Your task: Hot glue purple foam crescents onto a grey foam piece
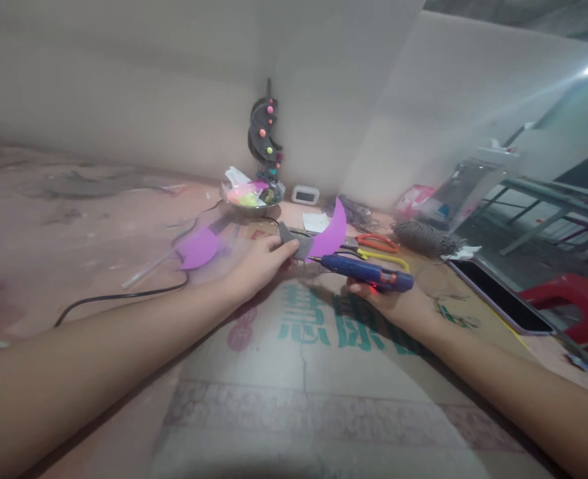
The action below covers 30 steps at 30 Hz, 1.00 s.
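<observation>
My left hand pinches a small grey piece that is joined to a purple foam crescent, holding it just above a flattened cardboard sheet. My right hand is wrapped round a blue glue gun, whose nozzle points left and sits right by the grey piece. A small red light shows on the gun near my fingers.
A second purple foam shape lies left of my hand, beside a black cable. Behind are a bowl of coloured bits, a dark crescent ornament, orange and yellow scissors, a twine spool, a phone and a red stool.
</observation>
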{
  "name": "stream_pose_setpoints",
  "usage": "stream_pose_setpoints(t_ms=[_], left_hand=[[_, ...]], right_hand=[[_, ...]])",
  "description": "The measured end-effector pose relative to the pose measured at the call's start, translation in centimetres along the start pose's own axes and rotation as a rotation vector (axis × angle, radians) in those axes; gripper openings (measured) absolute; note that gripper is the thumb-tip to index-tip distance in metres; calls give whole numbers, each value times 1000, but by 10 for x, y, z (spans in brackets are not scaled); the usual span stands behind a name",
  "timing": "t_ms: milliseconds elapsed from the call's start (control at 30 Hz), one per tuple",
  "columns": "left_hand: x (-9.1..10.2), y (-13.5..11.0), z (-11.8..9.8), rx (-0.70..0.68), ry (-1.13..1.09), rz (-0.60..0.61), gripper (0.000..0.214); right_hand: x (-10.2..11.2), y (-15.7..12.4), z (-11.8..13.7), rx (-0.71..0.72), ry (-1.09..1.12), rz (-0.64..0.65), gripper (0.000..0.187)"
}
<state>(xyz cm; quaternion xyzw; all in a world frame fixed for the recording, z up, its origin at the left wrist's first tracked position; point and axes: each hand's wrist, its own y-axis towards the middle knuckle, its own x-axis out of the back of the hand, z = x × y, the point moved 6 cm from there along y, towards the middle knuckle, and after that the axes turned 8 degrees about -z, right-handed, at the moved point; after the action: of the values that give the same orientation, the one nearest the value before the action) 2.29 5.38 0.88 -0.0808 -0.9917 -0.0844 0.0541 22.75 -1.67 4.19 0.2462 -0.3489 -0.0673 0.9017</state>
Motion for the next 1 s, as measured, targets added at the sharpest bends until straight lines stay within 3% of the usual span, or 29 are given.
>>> stream_pose_setpoints(t_ms=[233,667,1000], left_hand=[[0,-2,-3,9,-18,-10,31],[0,2,6,-10,-12,15,35],[0,-1,-1,-6,13,16,34]], right_hand=[[-1,1,2,-41,56,-56,16],[-4,0,1,-26,10,-33,12],[-1,0,4,38,-124,-71,11]])
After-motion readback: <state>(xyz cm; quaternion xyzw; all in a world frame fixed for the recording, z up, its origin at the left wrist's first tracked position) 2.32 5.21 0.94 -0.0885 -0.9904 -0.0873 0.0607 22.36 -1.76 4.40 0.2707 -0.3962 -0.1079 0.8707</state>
